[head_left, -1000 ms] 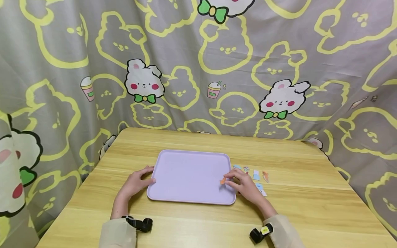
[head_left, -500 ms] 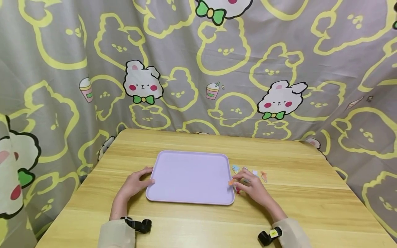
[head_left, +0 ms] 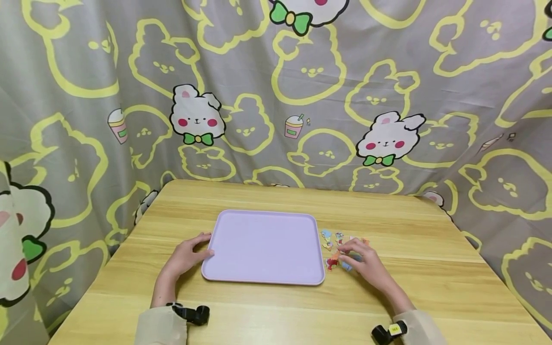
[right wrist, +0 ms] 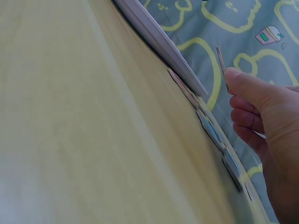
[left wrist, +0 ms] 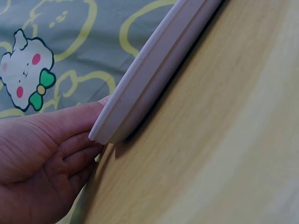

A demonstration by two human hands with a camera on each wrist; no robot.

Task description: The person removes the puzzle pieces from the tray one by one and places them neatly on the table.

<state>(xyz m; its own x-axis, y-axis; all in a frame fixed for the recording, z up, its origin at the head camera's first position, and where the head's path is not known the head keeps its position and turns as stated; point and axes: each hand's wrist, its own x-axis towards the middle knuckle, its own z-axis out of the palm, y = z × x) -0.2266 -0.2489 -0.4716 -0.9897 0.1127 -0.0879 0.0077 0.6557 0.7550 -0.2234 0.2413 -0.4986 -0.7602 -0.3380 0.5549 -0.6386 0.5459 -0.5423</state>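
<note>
My left hand (head_left: 184, 257) holds the left rim of a lilac tray (head_left: 263, 247), its thumb over the edge. The left wrist view shows the fingers at the outside of that rim. Between thumb and fingers my right hand (head_left: 365, 262) pinches an orange puzzle piece (head_left: 335, 256), just right of the tray. Seen edge-on in the right wrist view, this thin piece (right wrist: 220, 58) is raised above the table. Several loose puzzle pieces lie under and around the right hand, among them a red one (head_left: 331, 264) and a light blue one (head_left: 326, 234). The hand partly covers some.
The tray and pieces lie on a wooden table (head_left: 267, 311). A grey curtain (head_left: 254, 62) with yellow outlines and rabbit heads hangs behind the table and along its sides. A small black camera sits on each wrist.
The right hand has moved right with the orange puzzle piece, from over the tray to above the loose pieces, uncovering the red one. The left hand stays at the tray's rim.
</note>
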